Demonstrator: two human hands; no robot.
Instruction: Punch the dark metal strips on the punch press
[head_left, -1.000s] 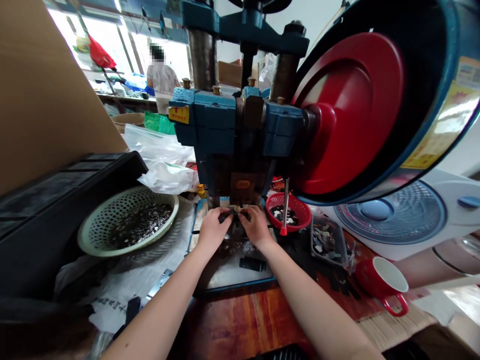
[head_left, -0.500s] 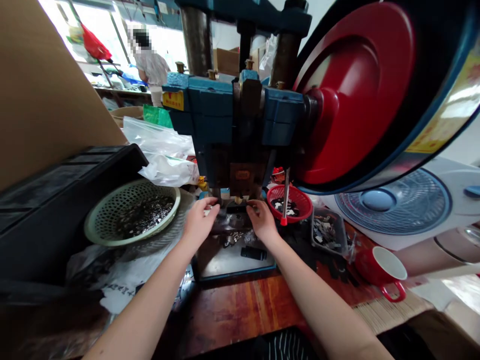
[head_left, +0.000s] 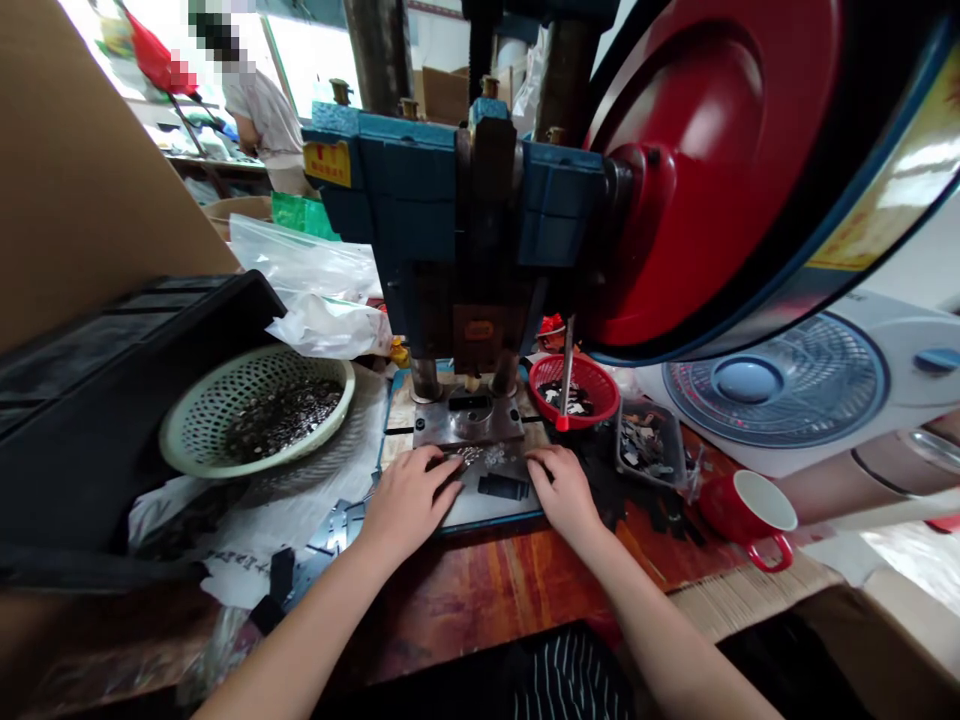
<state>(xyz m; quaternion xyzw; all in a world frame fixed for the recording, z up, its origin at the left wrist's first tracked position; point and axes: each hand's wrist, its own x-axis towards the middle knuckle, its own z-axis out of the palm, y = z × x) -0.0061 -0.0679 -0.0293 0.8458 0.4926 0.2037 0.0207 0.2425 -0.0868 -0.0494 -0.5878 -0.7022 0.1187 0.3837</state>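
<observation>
My left hand (head_left: 411, 502) rests on the left front of the press's metal base plate (head_left: 469, 510), fingers apart and holding nothing. At the plate's right side lies my right hand (head_left: 564, 490), also open, with its fingers loosely stretched. Between them sit a flat black piece (head_left: 503, 487) and a scatter of tiny shiny bits (head_left: 484, 457). Behind, a dark rectangular piece (head_left: 469, 402) lies on the steel die block (head_left: 427, 424), beneath the ram (head_left: 478, 340) of the blue press (head_left: 416, 190). Neither hand touches that piece.
A red flywheel (head_left: 712, 170) overhangs the right. At left stands a pale green basket (head_left: 180, 440) of small dark parts. On the right are a red basket (head_left: 611, 385), a clear parts tub (head_left: 679, 450), a red mug (head_left: 724, 505) and a fan (head_left: 750, 380). A person (head_left: 262, 110) stands behind.
Both hands have drawn back from the die toward me and moved lower onto the base plate. The dark piece on the die now shows uncovered. My view has tilted down slightly.
</observation>
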